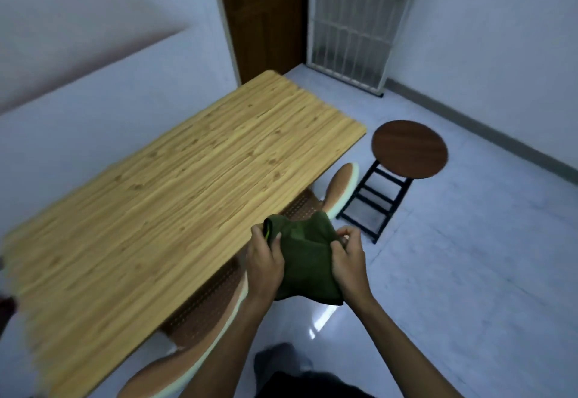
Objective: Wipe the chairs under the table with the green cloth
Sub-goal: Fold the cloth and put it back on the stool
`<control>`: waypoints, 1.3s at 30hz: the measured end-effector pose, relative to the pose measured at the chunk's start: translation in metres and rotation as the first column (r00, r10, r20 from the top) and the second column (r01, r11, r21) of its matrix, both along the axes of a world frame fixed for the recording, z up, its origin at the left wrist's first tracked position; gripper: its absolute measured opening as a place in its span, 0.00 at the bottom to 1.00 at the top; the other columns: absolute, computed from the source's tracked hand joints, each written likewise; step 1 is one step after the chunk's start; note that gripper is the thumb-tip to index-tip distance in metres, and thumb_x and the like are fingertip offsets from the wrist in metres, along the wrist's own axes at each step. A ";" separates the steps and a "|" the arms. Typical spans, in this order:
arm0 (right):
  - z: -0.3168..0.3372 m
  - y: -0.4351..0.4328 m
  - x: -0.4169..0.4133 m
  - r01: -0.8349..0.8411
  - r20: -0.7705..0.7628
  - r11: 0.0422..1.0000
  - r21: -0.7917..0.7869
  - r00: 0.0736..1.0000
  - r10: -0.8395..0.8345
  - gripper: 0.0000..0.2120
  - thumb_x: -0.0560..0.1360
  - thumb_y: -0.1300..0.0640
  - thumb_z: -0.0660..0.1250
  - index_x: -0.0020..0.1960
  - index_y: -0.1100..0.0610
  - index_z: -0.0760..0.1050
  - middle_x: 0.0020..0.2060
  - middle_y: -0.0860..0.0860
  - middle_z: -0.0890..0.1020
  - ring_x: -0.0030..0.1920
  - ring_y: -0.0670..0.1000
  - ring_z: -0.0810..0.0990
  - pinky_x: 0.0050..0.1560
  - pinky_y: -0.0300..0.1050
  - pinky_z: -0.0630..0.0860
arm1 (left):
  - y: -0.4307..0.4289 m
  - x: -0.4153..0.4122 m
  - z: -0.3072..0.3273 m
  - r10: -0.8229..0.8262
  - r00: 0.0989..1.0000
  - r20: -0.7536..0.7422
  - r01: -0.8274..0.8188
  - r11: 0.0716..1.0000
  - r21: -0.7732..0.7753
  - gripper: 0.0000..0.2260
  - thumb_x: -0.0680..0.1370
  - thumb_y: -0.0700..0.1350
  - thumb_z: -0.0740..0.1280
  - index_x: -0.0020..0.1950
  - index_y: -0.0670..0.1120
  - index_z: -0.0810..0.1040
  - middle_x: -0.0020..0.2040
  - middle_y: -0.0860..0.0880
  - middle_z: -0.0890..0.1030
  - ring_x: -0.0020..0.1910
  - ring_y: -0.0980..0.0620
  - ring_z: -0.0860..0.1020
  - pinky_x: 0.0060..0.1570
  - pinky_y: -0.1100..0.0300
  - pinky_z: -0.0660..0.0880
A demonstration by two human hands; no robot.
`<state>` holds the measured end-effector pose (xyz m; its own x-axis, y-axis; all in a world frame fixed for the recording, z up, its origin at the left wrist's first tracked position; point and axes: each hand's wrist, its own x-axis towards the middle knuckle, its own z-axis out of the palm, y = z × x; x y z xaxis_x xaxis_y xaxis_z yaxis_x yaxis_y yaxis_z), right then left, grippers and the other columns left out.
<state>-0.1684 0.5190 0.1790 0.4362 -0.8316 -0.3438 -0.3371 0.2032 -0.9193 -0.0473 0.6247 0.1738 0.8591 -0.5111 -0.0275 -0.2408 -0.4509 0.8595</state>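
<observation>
I have the green cloth [308, 260] bunched between both hands in front of me, just off the near edge of the table [175, 185]; my left hand [264, 264] is clamped on its left side and my right hand [348, 261] pinches the right. I judge I'm readying it, no wiping begun. Two chairs are tucked under the table, the near chair [200, 307] and the far chair [339, 186]. Next I must bend and press cloth onto a seat.
</observation>
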 end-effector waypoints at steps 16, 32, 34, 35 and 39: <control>0.011 -0.306 -0.085 0.578 0.193 0.804 0.138 0.780 -0.595 0.23 0.80 0.64 0.56 0.58 0.34 0.71 0.54 0.48 0.83 0.44 0.47 0.85 0.37 0.40 0.81 | -0.403 -0.045 0.016 -0.555 0.831 0.040 0.556 0.830 -0.047 0.09 0.82 0.45 0.62 0.58 0.41 0.70 0.53 0.41 0.79 0.52 0.39 0.79 0.48 0.49 0.75; -0.163 -0.570 -0.007 0.454 -0.136 0.891 -0.003 0.883 -0.450 0.28 0.80 0.64 0.59 0.77 0.51 0.57 0.75 0.54 0.67 0.72 0.56 0.69 0.73 0.58 0.67 | -0.671 0.055 -0.157 -0.703 0.706 0.090 0.639 0.686 0.347 0.31 0.77 0.46 0.69 0.77 0.50 0.60 0.81 0.44 0.50 0.75 0.39 0.64 0.68 0.43 0.71; -0.205 -0.574 -0.010 0.211 -0.483 0.970 -0.118 0.841 -0.241 0.30 0.81 0.59 0.60 0.80 0.56 0.53 0.78 0.55 0.61 0.73 0.60 0.66 0.71 0.58 0.67 | -0.666 0.059 -0.205 -0.820 0.572 -0.023 0.677 0.457 0.576 0.34 0.79 0.54 0.64 0.81 0.49 0.52 0.82 0.41 0.48 0.79 0.35 0.54 0.77 0.39 0.59; -0.220 -0.576 -0.010 0.107 -0.639 0.982 -0.156 0.747 -0.183 0.30 0.81 0.55 0.60 0.80 0.54 0.52 0.79 0.55 0.59 0.71 0.61 0.67 0.68 0.58 0.69 | -0.661 0.061 -0.223 -0.849 0.526 -0.043 0.665 0.380 0.643 0.33 0.80 0.57 0.61 0.81 0.51 0.50 0.82 0.41 0.47 0.80 0.35 0.52 0.77 0.38 0.55; -0.242 -0.582 -0.005 -0.076 -0.789 0.963 -0.258 0.591 -0.164 0.30 0.81 0.48 0.57 0.80 0.49 0.53 0.79 0.56 0.57 0.72 0.62 0.64 0.66 0.62 0.67 | -0.651 0.062 -0.248 -0.887 0.461 0.007 0.608 0.322 0.725 0.30 0.82 0.60 0.54 0.81 0.53 0.50 0.82 0.41 0.51 0.79 0.33 0.53 0.76 0.36 0.52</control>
